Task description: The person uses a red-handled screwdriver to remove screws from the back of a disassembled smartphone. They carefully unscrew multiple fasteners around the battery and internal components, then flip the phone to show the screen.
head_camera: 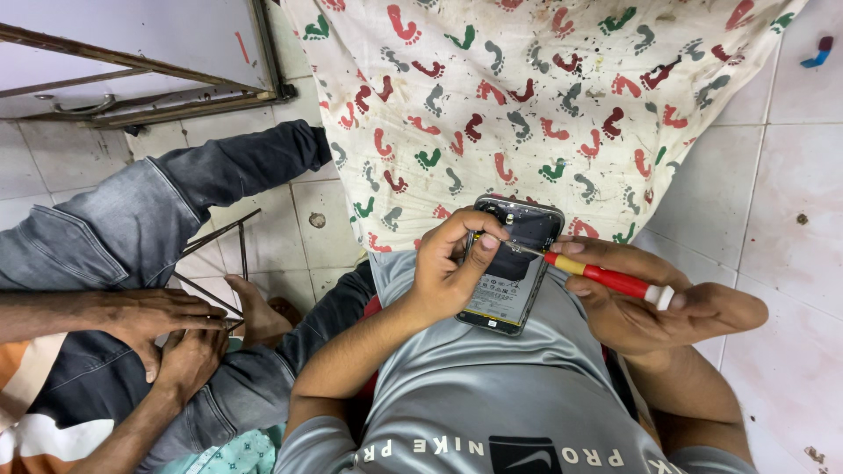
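Observation:
An opened phone (514,263) with its back cover off lies on my lap, its battery and dark inner parts showing. My left hand (452,268) grips the phone's left side, thumb and forefinger pinched near its upper edge. My right hand (659,303) holds a small screwdriver (606,279) with a red and yellow handle and white cap. Its metal tip points left and rests on the phone's upper part, close to my left fingertips.
A cloth printed with coloured footprints (527,96) lies on the tiled floor (781,219) ahead. A person in grey jeans (132,219) sits at my left with both hands (167,338) clasped by a thin metal frame (219,263). A small blue and red object (817,53) lies far right.

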